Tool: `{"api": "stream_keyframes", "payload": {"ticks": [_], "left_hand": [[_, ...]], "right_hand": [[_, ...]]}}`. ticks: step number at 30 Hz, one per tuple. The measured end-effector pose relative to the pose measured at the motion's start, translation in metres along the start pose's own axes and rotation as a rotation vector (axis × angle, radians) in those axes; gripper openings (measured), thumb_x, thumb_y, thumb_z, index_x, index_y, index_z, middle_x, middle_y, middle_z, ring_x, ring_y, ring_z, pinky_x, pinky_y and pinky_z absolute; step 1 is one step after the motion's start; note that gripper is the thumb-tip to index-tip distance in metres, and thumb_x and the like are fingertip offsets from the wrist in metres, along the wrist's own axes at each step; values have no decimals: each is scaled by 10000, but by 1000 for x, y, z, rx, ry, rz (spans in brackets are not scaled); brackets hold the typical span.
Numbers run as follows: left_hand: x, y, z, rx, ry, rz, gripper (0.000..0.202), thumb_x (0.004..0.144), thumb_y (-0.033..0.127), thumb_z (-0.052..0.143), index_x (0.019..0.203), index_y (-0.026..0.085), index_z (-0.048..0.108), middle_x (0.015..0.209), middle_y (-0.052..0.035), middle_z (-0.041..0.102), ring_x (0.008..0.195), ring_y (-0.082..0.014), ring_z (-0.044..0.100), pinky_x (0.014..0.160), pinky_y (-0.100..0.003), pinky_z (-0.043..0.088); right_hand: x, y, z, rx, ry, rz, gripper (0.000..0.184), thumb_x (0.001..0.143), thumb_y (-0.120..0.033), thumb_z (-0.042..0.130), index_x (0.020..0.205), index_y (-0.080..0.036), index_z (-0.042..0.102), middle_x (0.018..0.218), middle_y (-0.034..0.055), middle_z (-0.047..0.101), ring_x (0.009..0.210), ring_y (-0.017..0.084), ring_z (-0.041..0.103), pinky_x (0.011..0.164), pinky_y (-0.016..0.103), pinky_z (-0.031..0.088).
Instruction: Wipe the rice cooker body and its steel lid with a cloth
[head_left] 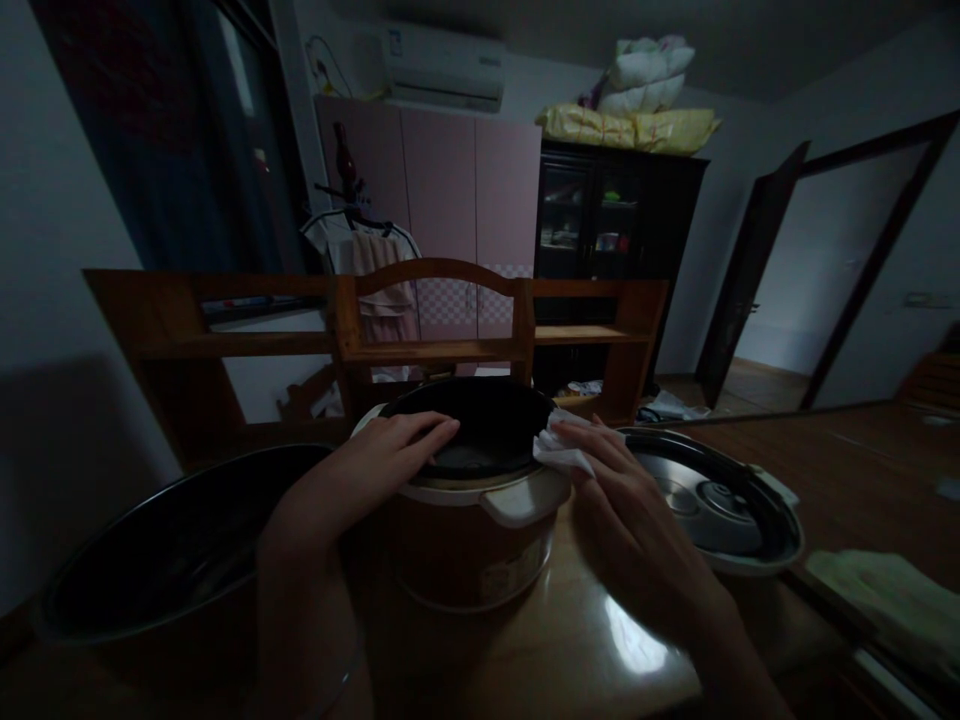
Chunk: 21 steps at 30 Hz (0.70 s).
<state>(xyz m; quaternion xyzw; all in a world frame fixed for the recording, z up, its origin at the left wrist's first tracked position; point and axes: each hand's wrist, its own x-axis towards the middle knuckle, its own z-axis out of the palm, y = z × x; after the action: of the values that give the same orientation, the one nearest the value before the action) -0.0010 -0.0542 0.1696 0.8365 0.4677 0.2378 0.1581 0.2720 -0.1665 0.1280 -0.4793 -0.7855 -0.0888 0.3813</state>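
A brown rice cooker [469,545] with a cream rim stands open on the wooden table [555,650], its dark inner well showing. My left hand [394,455] rests on the left rim with fingers laid flat across the edge. My right hand [619,490] presses a white crumpled tissue [559,445] against the right side of the rim, fingers closed over it. The cooker's lid [712,500] lies inside up on the table just right of my right hand.
A large dark pot or bowl [172,545] sits at the left. A wooden shelf rack [435,330] stands behind the cooker. A pale green cloth [885,590] lies at the right. Wardrobes and an open doorway are farther back.
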Motion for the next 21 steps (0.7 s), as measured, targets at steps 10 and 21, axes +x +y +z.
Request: {"api": "stream_keyframes", "payload": {"ticks": [10, 21], "left_hand": [[-1, 8, -4, -9, -4, -21, 548, 905, 666, 416, 1239, 331, 694, 1170, 13, 726, 1105, -235, 642, 1023, -320, 429], [-1, 5, -3, -54, -16, -20, 515, 929, 617, 417, 1287, 333, 656, 1360, 34, 630, 1256, -229, 565, 1081, -318, 387]], "right_hand": [[-4, 0, 4, 180, 34, 89, 390, 1032, -289, 386, 1375, -291, 571, 1446, 23, 548, 1379, 238, 436, 1183, 471, 299], [-12, 29, 37, 958, 513, 464, 517, 1009, -483, 290, 1189, -221, 698, 1240, 84, 706, 1151, 266, 656, 997, 473, 508]]}}
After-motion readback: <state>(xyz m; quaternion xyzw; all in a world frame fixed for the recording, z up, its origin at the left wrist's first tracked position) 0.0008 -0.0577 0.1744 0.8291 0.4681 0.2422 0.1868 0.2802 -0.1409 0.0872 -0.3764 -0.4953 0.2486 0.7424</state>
